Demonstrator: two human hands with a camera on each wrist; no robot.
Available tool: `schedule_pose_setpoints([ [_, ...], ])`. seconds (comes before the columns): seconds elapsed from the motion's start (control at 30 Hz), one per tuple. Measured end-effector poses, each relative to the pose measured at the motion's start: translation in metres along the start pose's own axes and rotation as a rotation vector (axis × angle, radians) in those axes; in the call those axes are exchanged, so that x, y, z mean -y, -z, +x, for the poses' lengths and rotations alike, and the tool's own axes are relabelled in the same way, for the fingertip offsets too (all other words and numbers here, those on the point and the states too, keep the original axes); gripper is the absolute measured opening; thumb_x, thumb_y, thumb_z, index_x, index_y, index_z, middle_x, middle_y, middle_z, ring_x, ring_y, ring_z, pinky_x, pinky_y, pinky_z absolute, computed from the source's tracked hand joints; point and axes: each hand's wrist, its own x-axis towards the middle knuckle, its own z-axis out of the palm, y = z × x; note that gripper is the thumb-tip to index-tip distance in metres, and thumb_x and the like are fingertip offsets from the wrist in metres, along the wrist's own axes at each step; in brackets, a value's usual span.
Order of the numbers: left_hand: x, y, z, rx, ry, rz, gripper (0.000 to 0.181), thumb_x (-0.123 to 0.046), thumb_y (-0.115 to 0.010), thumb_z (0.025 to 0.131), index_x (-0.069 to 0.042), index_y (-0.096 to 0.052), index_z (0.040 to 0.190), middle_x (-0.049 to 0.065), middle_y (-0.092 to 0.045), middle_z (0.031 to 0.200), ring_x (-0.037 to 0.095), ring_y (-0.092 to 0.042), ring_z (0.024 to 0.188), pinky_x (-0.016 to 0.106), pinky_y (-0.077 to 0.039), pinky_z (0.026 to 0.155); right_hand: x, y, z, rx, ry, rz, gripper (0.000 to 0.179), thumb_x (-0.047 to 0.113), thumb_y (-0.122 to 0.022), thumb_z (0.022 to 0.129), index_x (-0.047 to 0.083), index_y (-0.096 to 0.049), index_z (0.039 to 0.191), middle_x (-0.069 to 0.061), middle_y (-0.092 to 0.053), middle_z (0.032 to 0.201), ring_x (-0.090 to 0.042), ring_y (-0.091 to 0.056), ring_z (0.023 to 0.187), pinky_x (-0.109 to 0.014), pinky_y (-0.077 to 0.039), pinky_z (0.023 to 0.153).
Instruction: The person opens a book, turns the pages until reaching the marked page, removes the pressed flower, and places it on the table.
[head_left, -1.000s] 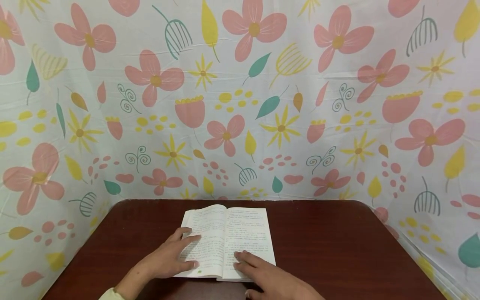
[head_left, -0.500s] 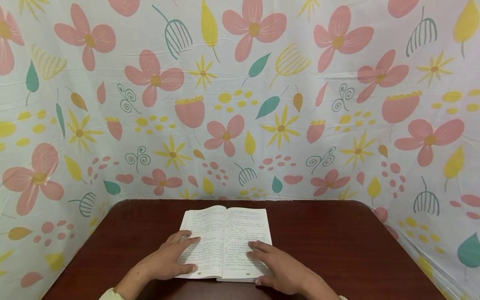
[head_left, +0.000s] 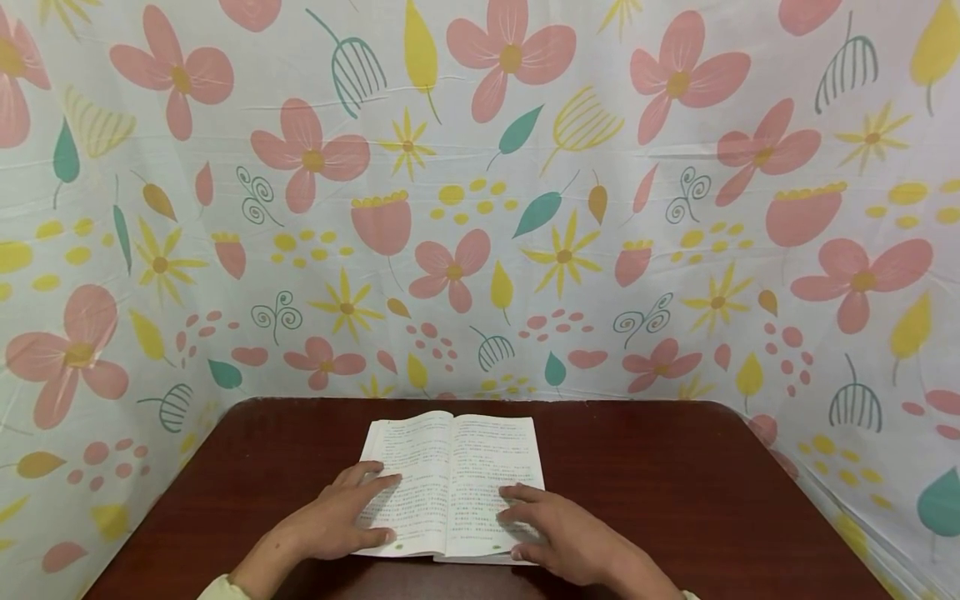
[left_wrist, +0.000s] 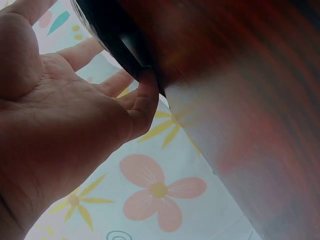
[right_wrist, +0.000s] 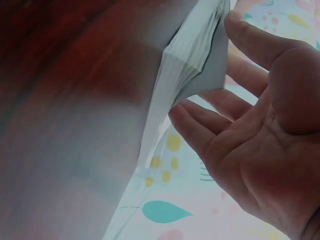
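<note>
An open book (head_left: 487, 467) with printed pages lies on a dark red-brown table. My left hand (head_left: 326, 517) rests on the left page's outer edge, fingers spread and slightly bent, thumb near the lower corner. In the left wrist view the left hand (left_wrist: 75, 115) has its little finger against the book's shaded edge (left_wrist: 112, 37). My right hand (head_left: 566, 533) lies at the right page's outer edge with relaxed fingers, thumb by the bottom corner. The right wrist view shows the page block (right_wrist: 175, 75) side-on, a leaf standing off it, and the right hand's (right_wrist: 255, 135) thumb and fingertips beside that leaf.
The table (head_left: 675, 483) reaches out to both sides of the book and behind it. A white cloth (head_left: 465, 208) printed with pink flowers and yellow and green leaves hangs around its back and sides.
My right hand has slid from the middle of the right page to its outer edge, uncovering printed lines. The left hand has barely moved, and the book stays in place.
</note>
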Motion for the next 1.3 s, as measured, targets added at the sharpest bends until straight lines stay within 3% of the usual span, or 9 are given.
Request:
schedule_pose_setpoints([
  [0.13,0.0001,0.0,-0.0004,0.002,-0.005,0.005,0.073,-0.05,-0.074,0.086,-0.019,-0.05,0.148,0.013,-0.035,0.153,0.035,-0.032,0.141,0.063,-0.034,0.104,-0.0005,0.003,0.0018,-0.027,0.065,0.057,0.014,0.02,-0.064,0.099,0.027,-0.073,0.108,-0.003,-0.058,0.14,-0.026,-0.054,0.131,-0.031,-0.052,0.092],
  [0.3,-0.0006,-0.0003,-0.0003,0.019,0.021,0.002,0.074,-0.05,-0.074,0.085,-0.021,-0.049,0.148,0.012,-0.034,0.154,0.034,-0.031,0.141,0.064,-0.032,0.105,-0.0002,0.003,0.0045,-0.062,0.113,0.077,0.02,0.01,-0.067,0.096,0.029,-0.074,0.092,-0.001,-0.064,0.13,-0.026,-0.057,0.127,-0.028,-0.053,0.087],
  [0.63,0.0,-0.0003,-0.0001,0.034,0.036,0.014,0.075,-0.052,-0.073,0.085,-0.023,-0.048,0.149,0.01,-0.032,0.155,0.033,-0.03,0.142,0.064,-0.032,0.105,0.0019,0.002,0.0064,-0.019,0.001,0.032,0.011,0.02,-0.075,0.089,0.029,-0.074,0.095,0.002,-0.062,0.131,-0.016,-0.061,0.118,-0.031,-0.052,0.088],
  [0.87,0.0007,0.0014,-0.0003,0.045,0.006,0.001,0.075,-0.052,-0.071,0.087,-0.021,-0.046,0.15,0.012,-0.03,0.156,0.035,-0.028,0.143,0.065,-0.031,0.105,0.0031,0.0035,0.0062,-0.015,0.026,0.009,0.012,0.017,-0.074,0.091,0.027,-0.074,0.095,-0.001,-0.062,0.133,-0.019,-0.06,0.12,-0.029,-0.053,0.087],
  [1.3,-0.0013,0.0004,-0.0007,0.058,0.033,0.026,0.076,-0.052,-0.072,0.086,-0.022,-0.045,0.151,0.011,-0.029,0.157,0.034,-0.027,0.143,0.065,-0.03,0.106,0.0032,0.0042,0.0063,-0.015,0.074,-0.004,0.015,0.011,-0.071,0.092,0.025,-0.074,0.09,-0.003,-0.064,0.131,-0.023,-0.059,0.124,-0.027,-0.053,0.085],
])
